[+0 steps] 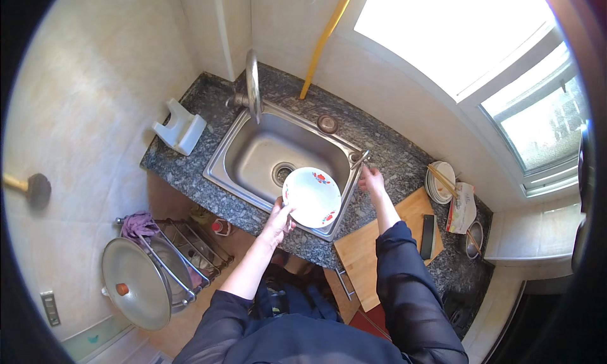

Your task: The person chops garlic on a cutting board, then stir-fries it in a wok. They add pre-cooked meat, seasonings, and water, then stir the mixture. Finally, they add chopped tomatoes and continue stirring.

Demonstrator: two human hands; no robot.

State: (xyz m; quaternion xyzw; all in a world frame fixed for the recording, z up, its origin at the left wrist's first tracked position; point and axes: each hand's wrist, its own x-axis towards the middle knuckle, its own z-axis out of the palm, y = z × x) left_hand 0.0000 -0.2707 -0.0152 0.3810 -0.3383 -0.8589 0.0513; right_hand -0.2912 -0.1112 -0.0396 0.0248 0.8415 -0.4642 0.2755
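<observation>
My left hand [279, 223] grips the near left edge of a white plate [311, 198] with red flower decorations. The plate is held over the near right part of a stainless steel sink [258, 150], tilted so its face is towards me. Beside the sink's right corner is my right hand [372, 179], its fingers close to or touching a slim metal fitting [363, 158]. Whether the fingers close on it is hard to see. A curved metal faucet [253, 84] rises at the back left, and the drain [283, 171] shows in the basin.
A wooden cutting board [360, 257] bearing a dark flat object [427, 237] overhangs the counter [187, 172]. Stacked plates [438, 188] with chopsticks and a metal bowl [473, 241] stand right. A white plastic holder [180, 129] sits left; a pot lid [137, 283] leans on a rack below.
</observation>
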